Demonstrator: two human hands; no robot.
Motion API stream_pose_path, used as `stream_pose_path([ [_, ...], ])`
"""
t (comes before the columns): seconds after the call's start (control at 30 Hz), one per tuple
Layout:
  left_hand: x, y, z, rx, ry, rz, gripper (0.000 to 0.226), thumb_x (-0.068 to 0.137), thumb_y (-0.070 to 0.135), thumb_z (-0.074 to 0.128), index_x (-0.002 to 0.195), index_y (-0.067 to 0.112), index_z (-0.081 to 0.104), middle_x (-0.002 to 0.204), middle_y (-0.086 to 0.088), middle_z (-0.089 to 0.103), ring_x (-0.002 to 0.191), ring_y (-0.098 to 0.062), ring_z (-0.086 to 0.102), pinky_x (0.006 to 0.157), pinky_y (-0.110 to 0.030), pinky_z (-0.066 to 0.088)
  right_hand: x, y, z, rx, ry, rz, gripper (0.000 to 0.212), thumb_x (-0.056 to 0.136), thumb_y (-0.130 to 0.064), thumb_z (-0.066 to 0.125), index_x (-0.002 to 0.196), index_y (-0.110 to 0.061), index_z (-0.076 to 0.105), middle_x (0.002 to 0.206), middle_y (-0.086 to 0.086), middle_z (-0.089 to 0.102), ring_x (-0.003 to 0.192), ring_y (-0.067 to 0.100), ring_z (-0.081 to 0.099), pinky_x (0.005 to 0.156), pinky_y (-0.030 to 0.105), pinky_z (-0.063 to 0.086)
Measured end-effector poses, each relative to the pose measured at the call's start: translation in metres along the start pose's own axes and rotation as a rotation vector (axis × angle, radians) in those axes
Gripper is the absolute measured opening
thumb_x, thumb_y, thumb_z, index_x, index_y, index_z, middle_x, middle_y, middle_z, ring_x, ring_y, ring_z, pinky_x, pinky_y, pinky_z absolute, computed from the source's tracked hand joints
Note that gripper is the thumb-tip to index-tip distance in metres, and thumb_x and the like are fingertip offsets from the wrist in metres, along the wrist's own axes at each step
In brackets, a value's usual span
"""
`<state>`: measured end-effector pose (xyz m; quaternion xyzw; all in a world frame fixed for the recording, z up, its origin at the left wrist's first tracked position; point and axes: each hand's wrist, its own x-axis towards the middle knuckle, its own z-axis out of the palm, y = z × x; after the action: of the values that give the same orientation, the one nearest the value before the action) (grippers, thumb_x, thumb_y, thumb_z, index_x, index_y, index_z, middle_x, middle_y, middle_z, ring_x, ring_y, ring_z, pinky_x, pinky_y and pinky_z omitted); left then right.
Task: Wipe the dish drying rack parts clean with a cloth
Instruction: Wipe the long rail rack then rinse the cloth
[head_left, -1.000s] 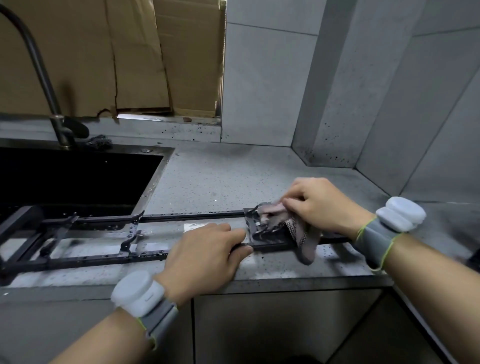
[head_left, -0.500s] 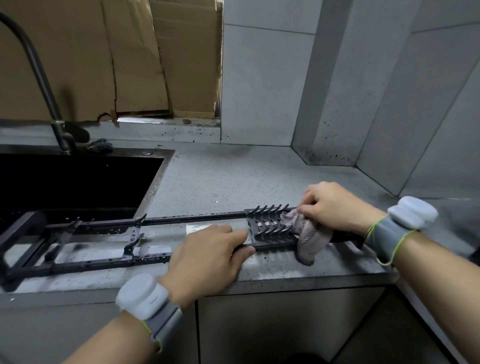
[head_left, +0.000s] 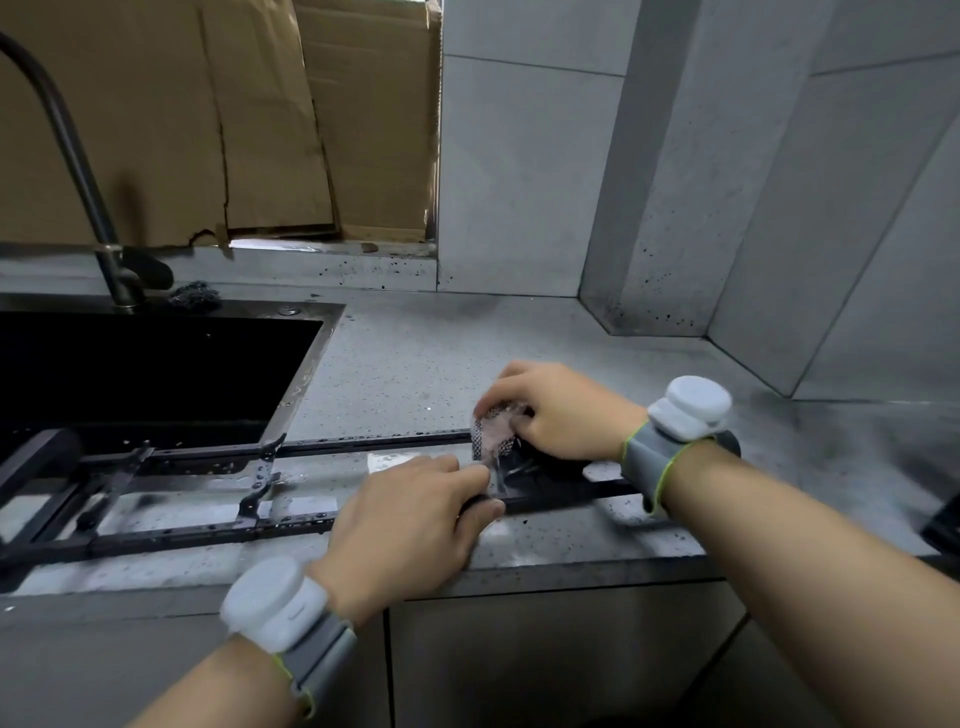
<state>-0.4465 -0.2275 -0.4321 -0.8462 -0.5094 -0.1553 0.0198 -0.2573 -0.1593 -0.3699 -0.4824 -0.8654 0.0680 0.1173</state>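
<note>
Nearest, the left hand, wearing a white puck-shaped wrist device on a grey band, curls its fingers and thumb around the front rail of the long black metal dish rack frame, which lies across the speckled grey stone countertop and partly over the black recessed sink. Just behind, the right hand grips a bunched pinkish mesh-patterned cloth against the frame's slotted section. Farther back stand a dark curved metal faucet, brown cardboard sheets and grey wall tiles.
</note>
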Motion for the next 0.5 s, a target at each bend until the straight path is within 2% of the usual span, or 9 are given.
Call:
stream_pose_path([
  [0.1,0.001,-0.001,0.001,0.001,0.009,0.013,0.034,0.099,0.062,0.031,0.086,0.03,0.032,0.081,0.01,0.04,0.087,-0.014,0.048,0.065,-0.034,0.031,0.005,-0.003,0.004,0.097,0.003,0.112,0.015,0.092,-0.032,0.058,0.099,-0.03,0.072,0.108,-0.005,0.061,0.101,0.016,0.058,0.093,0.032,0.044],
  [0.17,0.001,-0.002,0.003,0.003,0.006,0.013,0.035,0.099,0.061,0.03,0.087,0.029,0.032,0.081,0.009,0.04,0.087,-0.014,0.048,0.065,-0.033,0.032,0.008,-0.004,0.007,0.102,0.047,0.105,0.017,0.09,-0.041,0.064,0.088,-0.025,0.07,0.1,-0.004,0.063,0.093,0.014,0.058,0.085,0.029,0.044],
  [0.23,0.001,-0.003,0.004,0.002,0.011,0.017,0.036,0.099,0.061,0.031,0.086,0.028,0.031,0.081,0.009,0.04,0.089,-0.014,0.05,0.065,-0.033,0.034,0.012,-0.004,0.014,0.048,0.064,0.047,0.008,0.085,-0.028,0.07,0.083,-0.024,0.063,0.094,-0.004,0.06,0.091,0.016,0.056,0.079,0.028,0.041],
  [0.3,0.002,-0.002,0.004,-0.001,0.012,0.018,0.036,0.1,0.061,0.031,0.085,0.028,0.031,0.079,0.008,0.038,0.085,-0.015,0.047,0.065,-0.034,0.034,0.012,-0.002,0.02,0.011,0.063,0.015,0.013,0.082,-0.017,0.069,0.085,-0.026,0.06,0.092,-0.006,0.057,0.09,0.017,0.055,0.076,0.026,0.038],
  [0.4,0.002,-0.003,0.003,-0.001,0.008,0.011,0.036,0.099,0.062,0.031,0.084,0.03,0.028,0.076,0.008,0.036,0.077,-0.013,0.035,0.064,-0.034,0.033,0.01,0.007,0.016,0.006,0.055,0.004,0.015,0.083,-0.013,0.069,0.094,-0.023,0.065,0.095,-0.005,0.06,0.09,0.015,0.054,0.076,0.026,0.038],
  [0.5,0.001,-0.002,0.002,-0.005,-0.002,-0.001,0.035,0.099,0.062,0.032,0.084,0.031,0.027,0.077,0.008,0.036,0.077,-0.012,0.033,0.064,-0.033,0.032,0.006,0.017,0.014,-0.033,0.046,-0.044,0.021,0.084,-0.008,0.066,0.1,-0.023,0.067,0.095,-0.005,0.06,0.09,0.016,0.055,0.082,0.033,0.044],
])
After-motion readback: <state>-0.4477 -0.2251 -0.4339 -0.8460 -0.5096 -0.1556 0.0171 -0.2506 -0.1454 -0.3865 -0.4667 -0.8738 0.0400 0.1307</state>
